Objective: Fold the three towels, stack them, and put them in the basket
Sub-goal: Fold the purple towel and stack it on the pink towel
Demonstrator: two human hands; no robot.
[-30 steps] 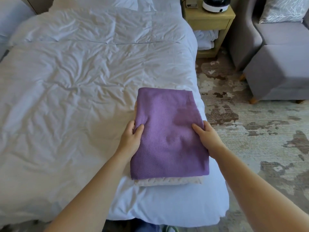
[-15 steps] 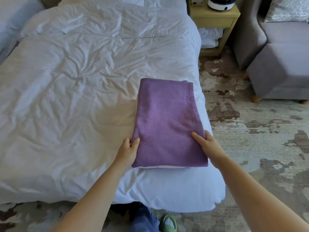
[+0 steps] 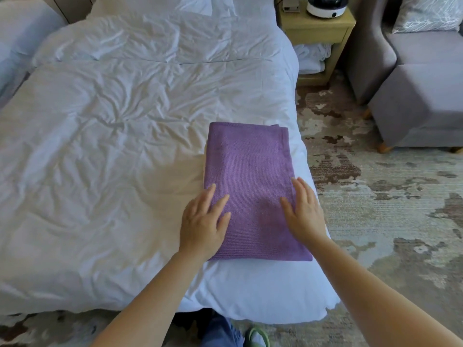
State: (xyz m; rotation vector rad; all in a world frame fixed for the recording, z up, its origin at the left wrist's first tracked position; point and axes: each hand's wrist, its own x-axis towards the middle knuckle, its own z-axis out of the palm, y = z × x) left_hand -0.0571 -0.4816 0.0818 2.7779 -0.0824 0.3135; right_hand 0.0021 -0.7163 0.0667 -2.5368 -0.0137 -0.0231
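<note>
A folded purple towel lies on top of the stack near the right edge of the white bed. The towels under it are hidden from this angle. My left hand lies flat with straight fingers on the towel's near left part. My right hand lies flat on its near right part, fingers straight and pointing away from me. Neither hand grips the cloth. No basket is in view.
A yellow nightstand with a white device on it and white linens on its shelf stands beyond the bed's right side. A grey armchair and ottoman stand on the patterned rug at the right.
Both hands let go of the stack's sides and now lie flat on top of the purple towel. The pale towel edge under it no longer shows.
</note>
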